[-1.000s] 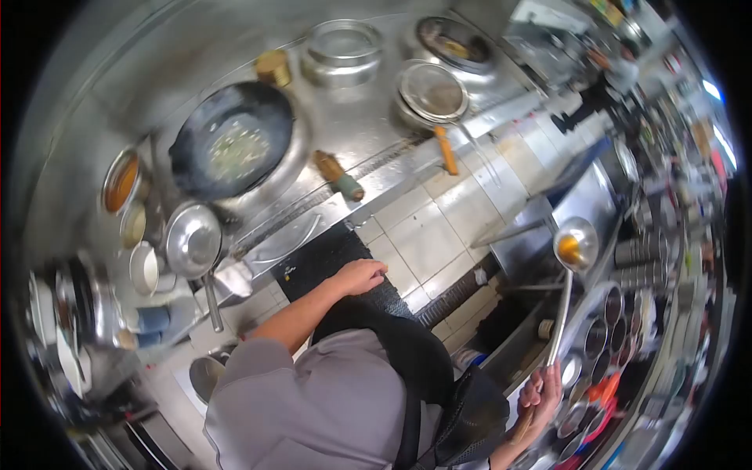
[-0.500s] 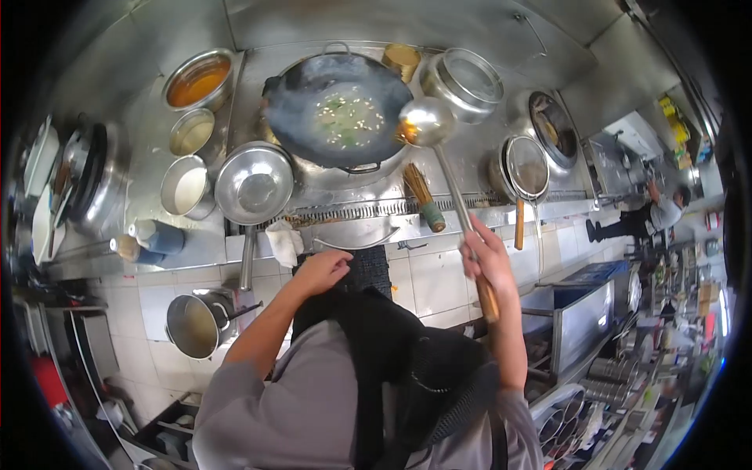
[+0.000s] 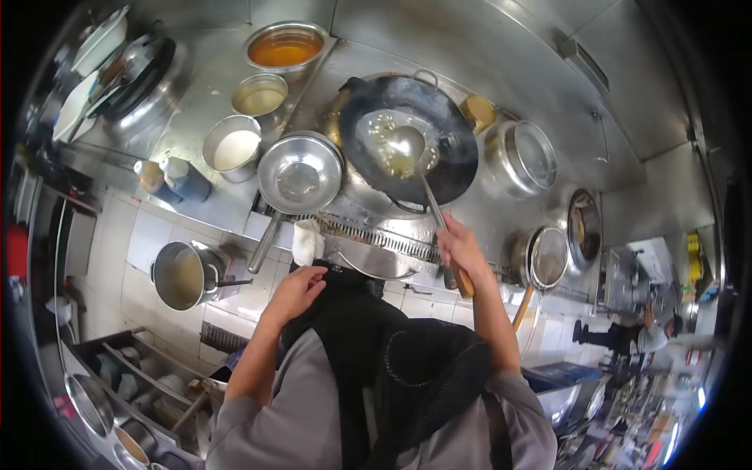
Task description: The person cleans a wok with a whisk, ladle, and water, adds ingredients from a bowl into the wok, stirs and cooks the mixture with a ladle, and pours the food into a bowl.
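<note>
"Two hands in view. Right hand [image 3: 460, 249]?"
"Closed round the ladle [image 3: 432, 200], gripping its handle, just off the near rim of the wok [image 3: 458, 160]."
"Ladle's bowl?"
"Beyond the hand, inside the wok, beside some pale bits [image 3: 377, 141]."
"Left hand [image 3: 300, 292]?"
"Person's side of the wok, well apart, to its left. Fingers half-curled; palm hidden, can't tell if holding anything."

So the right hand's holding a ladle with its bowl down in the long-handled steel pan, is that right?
Not quite: the ladle's bowl is down in the black wok, not the long-handled steel pan, as the head view shows. The right hand is indeed holding the ladle.
</note>
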A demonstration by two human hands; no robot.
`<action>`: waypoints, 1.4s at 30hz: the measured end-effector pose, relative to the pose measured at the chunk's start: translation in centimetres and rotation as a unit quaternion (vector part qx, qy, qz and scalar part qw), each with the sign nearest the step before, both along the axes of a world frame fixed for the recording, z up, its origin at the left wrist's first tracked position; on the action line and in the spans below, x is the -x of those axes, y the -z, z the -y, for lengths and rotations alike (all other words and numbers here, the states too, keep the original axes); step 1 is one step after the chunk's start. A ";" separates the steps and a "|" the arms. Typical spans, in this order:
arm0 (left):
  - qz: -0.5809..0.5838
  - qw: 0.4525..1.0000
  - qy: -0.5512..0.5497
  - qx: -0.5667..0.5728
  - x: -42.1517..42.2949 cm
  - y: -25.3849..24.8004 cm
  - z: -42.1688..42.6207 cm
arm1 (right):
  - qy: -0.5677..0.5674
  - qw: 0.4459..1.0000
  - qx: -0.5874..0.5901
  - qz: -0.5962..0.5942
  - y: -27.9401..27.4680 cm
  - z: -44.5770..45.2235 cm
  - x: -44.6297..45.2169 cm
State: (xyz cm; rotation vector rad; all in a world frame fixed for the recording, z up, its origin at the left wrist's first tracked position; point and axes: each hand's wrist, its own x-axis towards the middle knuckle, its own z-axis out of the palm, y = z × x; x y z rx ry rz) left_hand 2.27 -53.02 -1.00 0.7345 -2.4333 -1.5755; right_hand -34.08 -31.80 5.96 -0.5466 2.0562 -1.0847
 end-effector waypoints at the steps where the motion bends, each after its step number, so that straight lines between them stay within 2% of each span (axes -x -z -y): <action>1: 0.001 1.000 -0.009 0.002 0.8 -0.2 -0.2 | 0.005 0.992 0.065 0.104 0.9 1.3 1.9; 3: -0.025 0.999 -0.007 0.024 2.3 -0.3 -0.9 | 0.016 0.995 0.045 0.087 4.8 2.8 5.4; 4: -0.021 0.999 -0.016 0.025 2.7 -0.5 -1.4 | -0.031 0.995 0.029 -0.095 7.3 2.8 7.5; 5: -0.030 0.998 -0.034 0.042 3.1 -0.7 -1.9 | -0.076 0.958 0.017 -0.275 8.6 3.0 8.8; 6: -0.038 0.996 -0.052 0.062 3.6 -0.9 -2.0 | -0.092 0.927 0.000 -0.363 7.6 2.2 8.4; 7: -0.036 0.995 -0.061 0.068 3.8 -1.2 -2.3 | -0.098 0.927 0.009 -0.362 6.5 1.1 7.8; 9: -0.015 0.992 -0.111 0.057 3.8 -1.6 -3.4 | -0.077 0.919 -0.104 -0.372 4.5 -1.7 6.8; 13: 0.023 0.990 -0.137 0.035 5.0 -1.1 -5.4 | -0.117 0.942 -0.036 -0.312 -0.5 -4.1 6.0; 15: 0.005 0.990 -0.129 0.057 6.9 -1.4 -6.7 | -0.117 0.992 -0.045 -0.023 -3.4 -1.6 7.4; 16: 0.007 0.990 -0.128 0.057 7.8 -1.4 -7.3 | -0.116 0.992 -0.045 -0.021 -2.5 -0.9 9.0; 19: -0.010 0.991 -0.113 0.064 10.0 -1.4 -8.8 | -0.062 0.997 -0.011 0.052 4.6 0.5 14.2; 20: 0.001 0.992 -0.104 0.069 10.4 -1.6 -9.2 | -0.108 0.980 0.054 -0.159 5.8 0.8 14.9; 21: 0.011 0.993 -0.096 0.074 10.6 -1.8 -9.8 | -0.150 0.913 0.116 -0.362 6.9 0.5 15.5; 22: 0.014 0.992 -0.099 0.074 10.5 -1.8 -10.3 | -0.150 0.920 0.003 -0.363 7.4 -1.1 16.2; 23: 0.034 0.991 -0.106 0.076 10.2 -1.8 -10.6 | -0.154 0.920 0.007 -0.361 6.1 -2.3 15.7; 25: 0.057 0.987 -0.126 0.080 9.3 -1.7 -11.1 | -0.141 0.914 -0.101 -0.367 3.7 -4.9 14.4; 28: 0.074 0.981 -0.169 0.068 8.0 -1.6 -12.4 | -0.167 0.931 -0.079 -0.314 1.2 -7.7 12.5; 30: 0.073 0.979 -0.175 0.070 8.2 -2.1 -12.9 | -0.176 0.960 -0.069 -0.207 0.8 -7.7 12.1; 31: 0.075 0.978 -0.180 0.073 8.5 -2.2 -13.1 | -0.181 0.959 -0.066 -0.206 0.8 -6.9 12.2; 32: 0.061 0.979 -0.170 0.092 9.0 -2.2 -13.3 | -0.143 0.989 -0.023 -0.040 0.9 -5.4 12.6; 33: 0.047 0.980 -0.158 0.111 9.4 -2.3 -13.4 | -0.100 0.987 0.018 0.128 1.0 -4.0 13.0; 35: 0.040 0.981 -0.152 0.110 10.2 -2.6 -13.9 | -0.072 0.981 0.060 0.170 3.2 -1.2 14.2; 37: 0.029 0.983 -0.142 0.109 10.7 -2.7 -14.4 | -0.127 0.992 0.013 -0.025 4.5 0.5 15.2; 38: 0.026 0.983 -0.144 0.111 10.6 -2.7 -14.5 | -0.125 0.992 0.014 -0.026 4.4 0.2 15.6; 39: 0.025 0.982 -0.148 0.113 10.2 -2.6 -14.7 | -0.150 0.968 0.017 -0.203 4.3 -0.2 16.1; 40: 0.027 0.982 -0.149 0.112 9.7 -2.5 -14.9 | -0.172 0.912 0.019 -0.371 4.2 -0.7 16.4; 42: 0.065 0.976 -0.185 0.092 8.5 -2.3 -15.4 | -0.150 0.892 0.113 -0.412 3.6 -3.3 17.3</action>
